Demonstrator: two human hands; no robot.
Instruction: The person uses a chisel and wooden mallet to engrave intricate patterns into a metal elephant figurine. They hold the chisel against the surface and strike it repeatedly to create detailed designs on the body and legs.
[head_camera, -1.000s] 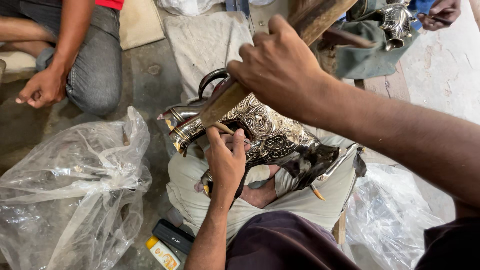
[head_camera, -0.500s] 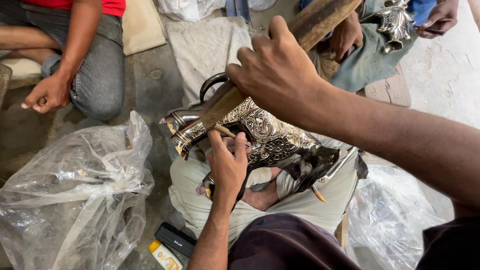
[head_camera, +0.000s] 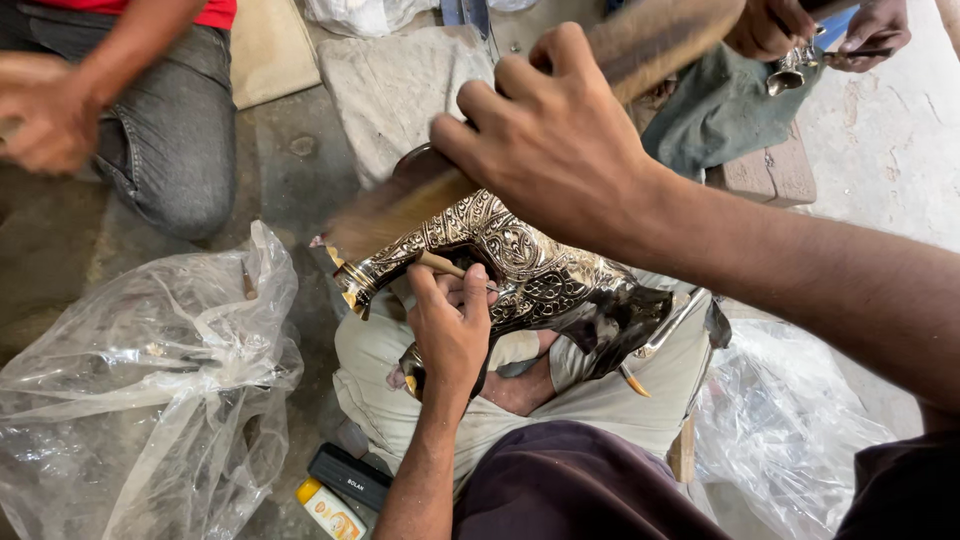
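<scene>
Concrete workshop floor w/ clear plastic bags (head_camera: 150, 400) spread left & right, a cloth pad (head_camera: 400, 90) ahead. Engraved metal figure (head_camera: 520, 270) lies across the person's lap, shiny & heavily patterned. Left hand (head_camera: 450, 330) is closed round a thin punch (head_camera: 445, 265), tip on the figure's upper side. Right hand (head_camera: 560, 150) is wrapped tight on a wooden mallet (head_camera: 420, 200), raised & motion-blurred just above the punch. Judging by the surface, most of the pattern looks done; how much is left, can't tell. Another person (head_camera: 150, 120) in jeans sits at upper left.
</scene>
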